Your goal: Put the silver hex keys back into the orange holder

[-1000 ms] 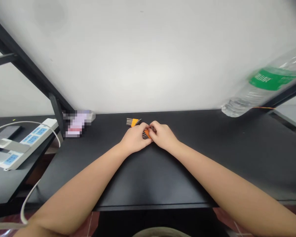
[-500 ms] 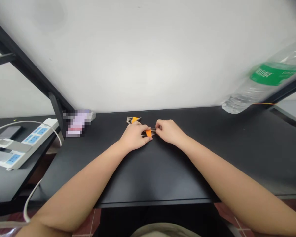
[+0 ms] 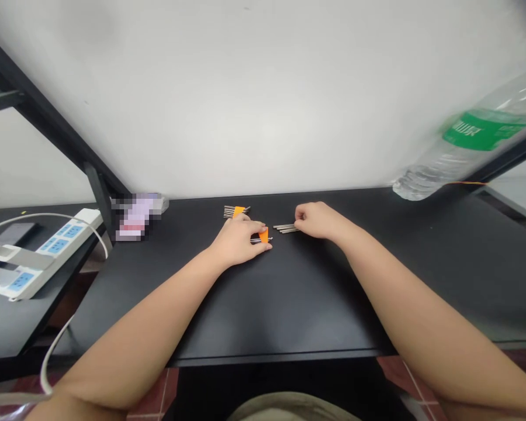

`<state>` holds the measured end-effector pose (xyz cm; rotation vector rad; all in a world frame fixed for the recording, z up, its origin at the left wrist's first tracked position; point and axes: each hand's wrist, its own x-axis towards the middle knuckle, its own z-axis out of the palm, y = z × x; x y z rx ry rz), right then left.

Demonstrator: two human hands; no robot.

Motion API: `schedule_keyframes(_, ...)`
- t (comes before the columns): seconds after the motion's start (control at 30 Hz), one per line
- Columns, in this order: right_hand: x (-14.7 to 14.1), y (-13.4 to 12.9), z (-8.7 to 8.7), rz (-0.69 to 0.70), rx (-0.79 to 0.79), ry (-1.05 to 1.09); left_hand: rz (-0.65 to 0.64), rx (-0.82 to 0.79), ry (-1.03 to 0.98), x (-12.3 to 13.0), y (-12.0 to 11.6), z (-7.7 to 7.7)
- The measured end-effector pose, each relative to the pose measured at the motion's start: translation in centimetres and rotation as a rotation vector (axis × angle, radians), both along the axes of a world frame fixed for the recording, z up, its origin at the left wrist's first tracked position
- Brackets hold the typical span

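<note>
My left hand [image 3: 235, 241] rests on the black tabletop, thumb and fingers closed round a small orange holder [image 3: 263, 235]. One or two thin shiny rods still run through that holder. To its right, my right hand [image 3: 319, 220] pinches several thin grey metal rods [image 3: 284, 228] by their right ends; their left ends point towards the holder but are apart from it. Just behind my left hand lies a second orange holder [image 3: 239, 211] with several similar rods in it. The exact kind of the rods is too small to make out.
A white power strip [image 3: 52, 251] with a cable is at the left, beside a black metal frame [image 3: 48, 111]. A blurred-out packet [image 3: 135, 219] lies near it. At the right, a large clear bottle [image 3: 477, 131] with a green label stands by the wall.
My right hand has moved right and slightly back, drawing several metal rods out of the orange holder. My left hand keeps its hold in nearly the same place.
</note>
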<state>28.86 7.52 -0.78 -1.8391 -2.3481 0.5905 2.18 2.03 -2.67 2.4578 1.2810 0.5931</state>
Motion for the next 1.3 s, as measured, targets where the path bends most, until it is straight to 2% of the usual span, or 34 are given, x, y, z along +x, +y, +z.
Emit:
schedule_keyframes(0.33,0.1,0.3,-0.7,-0.082,0.063,0.044,-0.003,0.016,-0.021,0.2,0.0,0.1)
schedule_keyframes(0.63,1.8,-0.5,0.3,0.061,-0.014,0.096,0.009,0.011,-0.001,0.0,0.1,0.0)
schedule_keyframes(0.83,1.8,0.0,-0.7,0.017,-0.038,0.100,0.015,-0.003,0.021,0.1,0.0,0.3)
schedule_keyframes(0.97,1.9,-0.1,-0.4,-0.011,-0.031,0.121,0.013,-0.005,0.027,0.2,-0.1,0.5)
schedule_keyframes(1.03,2.0,-0.4,0.1,0.037,-0.041,0.134,0.016,-0.009,0.030,0.2,-0.1,0.6)
schedule_keyframes(1.17,2.2,-0.8,0.8,0.222,-0.080,0.098,0.007,-0.010,0.027,0.1,-0.1,0.6)
schedule_keyframes(1.3,2.2,-0.7,0.4,0.287,-0.004,0.072,-0.003,-0.006,0.010,0.1,0.0,0.5)
